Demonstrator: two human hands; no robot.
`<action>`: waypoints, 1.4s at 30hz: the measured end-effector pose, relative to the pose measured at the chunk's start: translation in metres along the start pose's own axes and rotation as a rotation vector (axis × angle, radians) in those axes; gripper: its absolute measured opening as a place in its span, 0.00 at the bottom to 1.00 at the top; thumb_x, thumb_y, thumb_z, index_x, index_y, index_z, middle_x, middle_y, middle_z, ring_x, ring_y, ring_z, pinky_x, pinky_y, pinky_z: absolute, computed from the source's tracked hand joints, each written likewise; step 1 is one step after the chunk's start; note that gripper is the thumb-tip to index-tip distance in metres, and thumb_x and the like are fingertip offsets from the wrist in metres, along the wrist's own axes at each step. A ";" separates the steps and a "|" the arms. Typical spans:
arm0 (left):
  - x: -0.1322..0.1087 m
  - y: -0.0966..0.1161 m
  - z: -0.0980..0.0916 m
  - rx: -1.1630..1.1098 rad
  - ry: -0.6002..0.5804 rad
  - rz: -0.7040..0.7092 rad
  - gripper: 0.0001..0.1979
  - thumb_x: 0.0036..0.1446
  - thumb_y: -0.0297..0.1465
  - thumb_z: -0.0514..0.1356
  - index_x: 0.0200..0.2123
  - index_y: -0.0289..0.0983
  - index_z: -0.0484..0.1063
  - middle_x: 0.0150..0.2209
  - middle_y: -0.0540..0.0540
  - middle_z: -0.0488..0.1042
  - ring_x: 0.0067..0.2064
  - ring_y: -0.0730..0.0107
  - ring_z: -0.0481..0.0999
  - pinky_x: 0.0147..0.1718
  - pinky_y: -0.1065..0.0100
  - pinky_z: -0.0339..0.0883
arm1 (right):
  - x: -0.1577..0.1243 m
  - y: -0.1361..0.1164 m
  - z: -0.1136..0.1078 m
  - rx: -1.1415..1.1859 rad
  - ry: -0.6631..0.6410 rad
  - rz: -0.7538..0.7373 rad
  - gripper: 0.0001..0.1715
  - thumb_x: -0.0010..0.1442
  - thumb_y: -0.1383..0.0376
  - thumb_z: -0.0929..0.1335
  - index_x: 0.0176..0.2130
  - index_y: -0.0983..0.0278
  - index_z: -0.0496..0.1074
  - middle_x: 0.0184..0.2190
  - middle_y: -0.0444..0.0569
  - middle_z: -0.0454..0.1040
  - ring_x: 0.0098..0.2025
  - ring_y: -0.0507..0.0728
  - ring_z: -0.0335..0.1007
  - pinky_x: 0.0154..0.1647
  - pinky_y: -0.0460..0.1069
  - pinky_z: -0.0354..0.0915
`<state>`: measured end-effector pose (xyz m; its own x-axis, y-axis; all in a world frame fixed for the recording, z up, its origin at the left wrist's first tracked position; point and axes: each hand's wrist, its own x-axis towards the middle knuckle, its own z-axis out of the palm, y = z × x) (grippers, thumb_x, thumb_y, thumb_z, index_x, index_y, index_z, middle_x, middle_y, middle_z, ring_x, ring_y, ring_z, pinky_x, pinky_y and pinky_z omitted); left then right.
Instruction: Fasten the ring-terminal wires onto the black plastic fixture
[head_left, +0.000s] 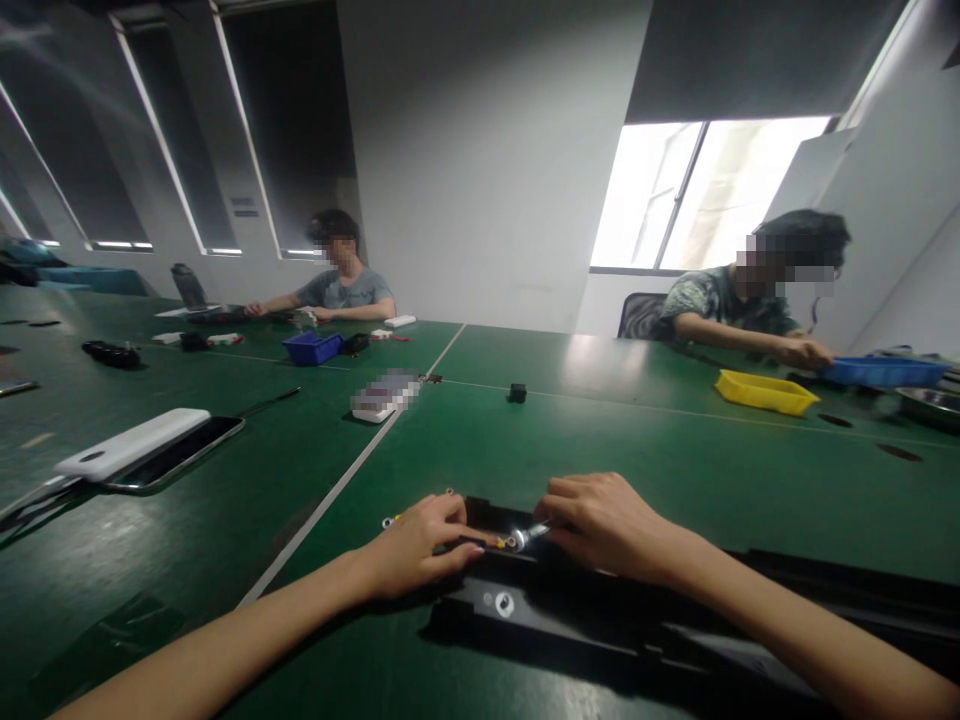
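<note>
My left hand (427, 540) is closed, its index finger and thumb together by a small ring terminal with a yellow sleeve (501, 543). Another ring terminal (388, 522) pokes out on the far left side of that hand; any wire between them is hidden. My right hand (604, 520) grips a shiny metal tool (531, 534), its bright end by the ring terminal; its exact kind is unclear. Both hands rest over a long black metal housing (570, 610), which lies on the green table and runs off to the right. A round hole (504, 604) shows in its near face.
A small black cube (517, 393) stands beyond my hands. Left are a white power bank (135, 442), a phone (180, 455) and cables. Farther off are a blue bin (313, 348), a yellow tray (765, 392) and a blue tray (885, 372). Two people sit working across the table.
</note>
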<state>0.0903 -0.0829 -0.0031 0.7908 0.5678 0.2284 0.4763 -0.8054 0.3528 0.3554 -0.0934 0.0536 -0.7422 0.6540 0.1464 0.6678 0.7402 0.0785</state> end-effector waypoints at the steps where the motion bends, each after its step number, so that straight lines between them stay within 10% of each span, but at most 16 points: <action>1: 0.000 0.000 0.000 0.000 -0.003 0.000 0.17 0.66 0.39 0.46 0.54 0.49 0.65 0.36 0.47 0.63 0.38 0.65 0.63 0.38 0.66 0.57 | 0.000 0.001 0.001 -0.010 0.012 0.012 0.06 0.58 0.64 0.64 0.35 0.61 0.72 0.29 0.45 0.71 0.28 0.51 0.63 0.26 0.46 0.47; 42: 0.000 0.000 -0.001 0.003 0.004 -0.004 0.16 0.66 0.38 0.47 0.54 0.50 0.66 0.36 0.47 0.63 0.38 0.66 0.63 0.37 0.67 0.57 | 0.000 0.006 0.010 0.201 0.036 0.049 0.08 0.58 0.60 0.66 0.35 0.60 0.74 0.29 0.44 0.72 0.28 0.50 0.66 0.26 0.45 0.52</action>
<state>0.0903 -0.0829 -0.0024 0.7875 0.5717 0.2302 0.4809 -0.8036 0.3506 0.3588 -0.0873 0.0441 -0.7043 0.6865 0.1808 0.6753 0.7264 -0.1277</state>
